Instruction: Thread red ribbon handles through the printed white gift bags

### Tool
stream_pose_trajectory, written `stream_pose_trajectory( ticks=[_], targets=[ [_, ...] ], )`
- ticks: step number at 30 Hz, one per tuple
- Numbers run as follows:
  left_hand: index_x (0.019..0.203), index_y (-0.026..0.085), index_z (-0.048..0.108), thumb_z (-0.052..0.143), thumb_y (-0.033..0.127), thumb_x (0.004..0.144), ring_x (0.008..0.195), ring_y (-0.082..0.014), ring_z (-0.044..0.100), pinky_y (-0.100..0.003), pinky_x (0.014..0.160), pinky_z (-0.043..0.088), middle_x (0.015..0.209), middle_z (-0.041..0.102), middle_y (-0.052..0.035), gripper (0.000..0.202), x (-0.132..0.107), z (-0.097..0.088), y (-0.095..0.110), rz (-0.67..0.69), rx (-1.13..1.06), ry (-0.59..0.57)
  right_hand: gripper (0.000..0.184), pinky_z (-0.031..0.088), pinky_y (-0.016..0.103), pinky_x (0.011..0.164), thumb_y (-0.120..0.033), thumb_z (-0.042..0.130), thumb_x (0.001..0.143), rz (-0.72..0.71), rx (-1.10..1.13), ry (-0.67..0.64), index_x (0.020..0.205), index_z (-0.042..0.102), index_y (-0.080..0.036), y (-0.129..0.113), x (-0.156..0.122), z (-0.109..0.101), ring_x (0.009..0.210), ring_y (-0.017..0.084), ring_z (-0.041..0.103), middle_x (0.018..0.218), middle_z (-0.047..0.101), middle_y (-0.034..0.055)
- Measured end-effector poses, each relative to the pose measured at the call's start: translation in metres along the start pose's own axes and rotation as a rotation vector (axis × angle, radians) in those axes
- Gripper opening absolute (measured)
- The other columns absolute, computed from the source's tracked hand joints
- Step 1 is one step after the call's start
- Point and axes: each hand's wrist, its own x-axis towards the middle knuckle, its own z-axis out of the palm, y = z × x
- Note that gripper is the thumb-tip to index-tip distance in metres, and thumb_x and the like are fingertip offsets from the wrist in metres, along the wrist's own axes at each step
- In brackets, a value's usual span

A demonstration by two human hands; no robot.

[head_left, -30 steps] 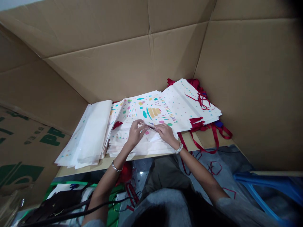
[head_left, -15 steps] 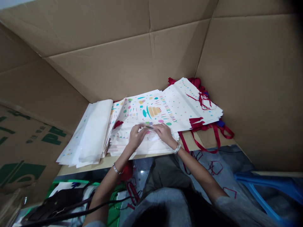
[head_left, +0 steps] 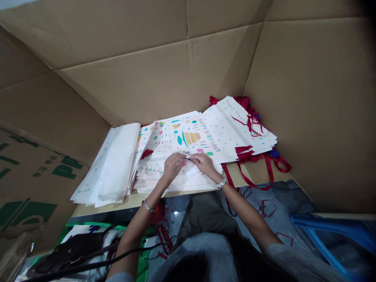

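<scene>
Because the left hand (head_left: 172,167) and the right hand (head_left: 205,164) come together at the fingertips, the grip is narrow: each appears to pinch the same thin fold of a white paper gift bag (head_left: 188,166), though how much paper lies between the fingers is too small to tell. That bag lies on top of a pile directly under the hands, where it seems to be supported without being lifted clear. Just ahead of the grip, a stack of bags printed with a birthday cake (head_left: 190,137) fans out, perhaps so that each one is within easy reach. Their red ribbon handles (head_left: 249,152) bunch to the right of the hands, clear of the fingers. Left of the grip lies a plainer white pile (head_left: 114,164). Everything rests on a pale board (head_left: 138,200) below the hands, while cardboard flaps (head_left: 147,82) rise beyond the grip and enclose the pile on its far sides. Farther right and below the board sits a blue plastic stool (head_left: 320,231).
</scene>
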Motion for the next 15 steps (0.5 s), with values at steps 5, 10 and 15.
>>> stream_pose_trajectory(
  ticks=[5, 10, 15],
  targets=[
    [0.110, 0.019, 0.073, 0.060, 0.024, 0.103, 0.085, -0.0176, 0.070, -0.029, 0.074, 0.057, 0.100, 0.074, -0.0076, 0.015, 0.003, -0.005, 0.000, -0.013, -0.065, -0.088, 0.023, 0.051, 0.036, 0.092, -0.023, 0.061, 0.104, -0.090, -0.021, -0.035, 0.119, 0.079, -0.025, -0.001, -0.001, -0.004, 0.104, 0.023, 0.069, 0.118, 0.079, 0.0040],
    [0.101, 0.019, 0.072, 0.061, 0.023, 0.102, 0.091, -0.0192, 0.072, -0.031, 0.079, 0.059, 0.095, 0.073, -0.0078, 0.012, -0.004, -0.007, -0.003, 0.007, -0.128, -0.063, 0.025, 0.050, 0.039, 0.100, -0.034, 0.066, 0.102, -0.182, 0.024, -0.120, 0.120, 0.078, -0.021, -0.001, 0.001, -0.019, 0.112, 0.024, 0.069, 0.121, 0.077, 0.0075],
    [0.098, 0.020, 0.072, 0.061, 0.025, 0.103, 0.089, -0.0192, 0.073, -0.031, 0.077, 0.060, 0.092, 0.073, -0.0071, 0.013, -0.014, -0.007, -0.007, 0.025, -0.126, -0.023, 0.027, 0.049, 0.035, 0.102, -0.034, 0.058, 0.106, -0.241, 0.006, -0.220, 0.121, 0.077, -0.023, -0.005, 0.014, -0.036, 0.114, 0.021, 0.068, 0.121, 0.077, 0.0062]
  ],
)
